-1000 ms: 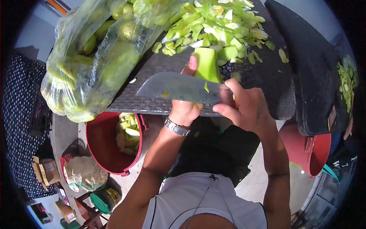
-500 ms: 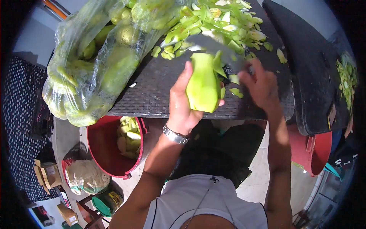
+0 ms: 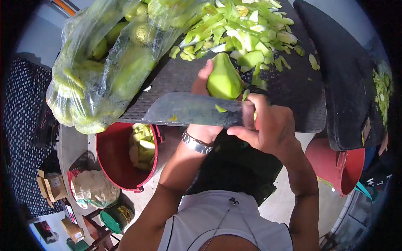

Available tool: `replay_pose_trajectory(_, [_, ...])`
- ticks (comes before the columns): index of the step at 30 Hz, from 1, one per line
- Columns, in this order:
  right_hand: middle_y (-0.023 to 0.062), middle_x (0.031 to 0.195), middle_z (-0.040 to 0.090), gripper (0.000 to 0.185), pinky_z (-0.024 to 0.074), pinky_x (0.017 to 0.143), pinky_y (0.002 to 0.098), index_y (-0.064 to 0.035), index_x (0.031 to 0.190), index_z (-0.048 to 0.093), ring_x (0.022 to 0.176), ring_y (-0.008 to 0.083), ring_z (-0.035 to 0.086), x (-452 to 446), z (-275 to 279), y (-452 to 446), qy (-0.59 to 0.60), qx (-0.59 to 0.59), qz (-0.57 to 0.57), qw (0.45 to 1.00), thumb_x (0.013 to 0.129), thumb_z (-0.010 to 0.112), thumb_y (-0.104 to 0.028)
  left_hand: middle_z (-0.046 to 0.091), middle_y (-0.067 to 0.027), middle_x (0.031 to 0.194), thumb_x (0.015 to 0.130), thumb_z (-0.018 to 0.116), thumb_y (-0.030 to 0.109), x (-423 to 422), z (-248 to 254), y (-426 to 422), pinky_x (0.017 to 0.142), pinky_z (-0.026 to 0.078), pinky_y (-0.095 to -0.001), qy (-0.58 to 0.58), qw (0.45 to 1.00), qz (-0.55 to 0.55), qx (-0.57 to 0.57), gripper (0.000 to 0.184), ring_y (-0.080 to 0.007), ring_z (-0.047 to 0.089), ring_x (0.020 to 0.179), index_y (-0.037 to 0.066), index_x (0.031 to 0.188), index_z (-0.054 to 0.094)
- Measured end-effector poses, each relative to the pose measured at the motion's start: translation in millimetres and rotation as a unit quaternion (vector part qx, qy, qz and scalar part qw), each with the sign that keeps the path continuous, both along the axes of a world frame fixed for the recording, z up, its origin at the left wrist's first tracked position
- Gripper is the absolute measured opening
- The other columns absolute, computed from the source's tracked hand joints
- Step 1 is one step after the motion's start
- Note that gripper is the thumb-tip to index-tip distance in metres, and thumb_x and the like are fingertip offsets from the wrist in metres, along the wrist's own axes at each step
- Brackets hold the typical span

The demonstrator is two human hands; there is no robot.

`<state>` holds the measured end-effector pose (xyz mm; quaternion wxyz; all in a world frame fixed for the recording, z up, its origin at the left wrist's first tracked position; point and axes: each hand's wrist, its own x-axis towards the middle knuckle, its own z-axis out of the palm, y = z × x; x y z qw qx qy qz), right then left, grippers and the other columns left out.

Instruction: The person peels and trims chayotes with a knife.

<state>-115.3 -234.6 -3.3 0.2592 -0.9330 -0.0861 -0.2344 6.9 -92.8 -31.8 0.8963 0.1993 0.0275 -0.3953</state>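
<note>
In my left hand (image 3: pixel 201 81) rests a peeled, pale-green, pear-shaped fruit (image 3: pixel 224 77), its narrower end pointing away from me. The thumb lies along the fruit's left side; most of the other fingers are hidden. My right hand (image 3: pixel 272 123) is closed around the handle of a broad-bladed knife (image 3: pixel 188 109). The blade points left across the near end of the fruit and over my left palm, with bits of green peel stuck to it. Whether the blade touches the fruit I cannot tell. Beyond the fruit, a heap of green peelings (image 3: pixel 247 37) covers the dark woven tabletop (image 3: pixel 299 96).
A clear plastic bag (image 3: pixel 113 79) of green fruit leans over the table's left edge. Below stands a red bucket (image 3: pixel 109 157) with peeled pieces (image 3: pixel 142 146) inside. Another red bucket (image 3: pixel 335 163) is at right, beside a dark chair-like panel (image 3: pixel 345 92).
The knife has swung from beyond the fruit towards me, and my right hand has come down and left. The fruit has tilted and moved slightly away; a hanging peel strip is off its side.
</note>
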Motion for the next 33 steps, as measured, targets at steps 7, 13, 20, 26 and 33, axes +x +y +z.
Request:
replay_pose_trajectory(7, [0.0032, 0.059, 0.059, 0.073, 0.0502, 0.049, 0.0356, -0.0034, 0.113, 0.058, 0.051, 0.0236, 0.064, 4, -5, -1, -0.033, -0.07, 0.014, 0.997, 0.072, 0.086, -0.058, 0.074, -0.0176, 0.1, 0.098, 0.06, 0.043, -5, 5, -1, 0.076, 0.062, -0.0428, -0.014, 0.996, 0.023, 0.082, 0.046, -0.0318, 0.073, 0.084, 0.002, 0.118, 0.066])
replay_pose_trajectory(13, [0.0064, 0.066, 0.066, 0.064, 0.0554, 0.053, 0.0407, -0.008, 0.101, 0.057, 0.059, 0.0302, 0.071, 13, -4, -21, 0.038, -0.046, -0.03, 0.998, 0.075, 0.083, -0.06, 0.072, -0.0173, 0.108, 0.098, 0.059, 0.043, -10, 7, -4, 0.086, 0.059, -0.0434, -0.038, 0.997, 0.064, 0.036, 0.05, -0.03, 0.071, 0.093, 0.001, 0.125, 0.063])
replay_pose_trajectory(20, [0.0091, 0.065, 0.065, 0.063, 0.0544, 0.052, 0.0414, -0.0048, 0.104, 0.056, 0.058, 0.0325, 0.07, 13, 9, -22, 0.031, -0.034, 0.042, 0.998, 0.078, 0.083, -0.056, 0.072, -0.0148, 0.108, 0.098, 0.059, 0.047, -12, 12, -3, 0.085, 0.058, -0.0399, -0.061, 0.997, 0.021, 0.029, 0.052, -0.0263, 0.071, 0.093, 0.002, 0.125, 0.063])
replay_pose_trajectory(26, [0.0079, 0.063, 0.064, 0.058, 0.0547, 0.052, 0.0413, -0.0052, 0.1, 0.055, 0.058, 0.0318, 0.07, 11, 11, -26, 0.055, -0.018, 0.06, 0.997, 0.083, 0.08, -0.055, 0.073, -0.016, 0.11, 0.1, 0.058, 0.047, -7, 4, -3, 0.087, 0.059, -0.0417, -0.055, 0.998, -0.002, 0.008, 0.053, -0.0289, 0.072, 0.094, 0.002, 0.128, 0.063])
replay_pose_trajectory(33, [0.0046, 0.062, 0.064, 0.053, 0.0547, 0.052, 0.0405, -0.0071, 0.098, 0.054, 0.057, 0.0302, 0.07, 11, 5, -28, 0.049, 0.013, 0.053, 0.997, 0.088, 0.076, -0.054, 0.073, -0.0136, 0.108, 0.1, 0.057, 0.05, -7, -2, -3, 0.085, 0.059, -0.0453, -0.074, 0.996, 0.013, 0.039, 0.053, -0.0297, 0.072, 0.093, 0.004, 0.126, 0.063])
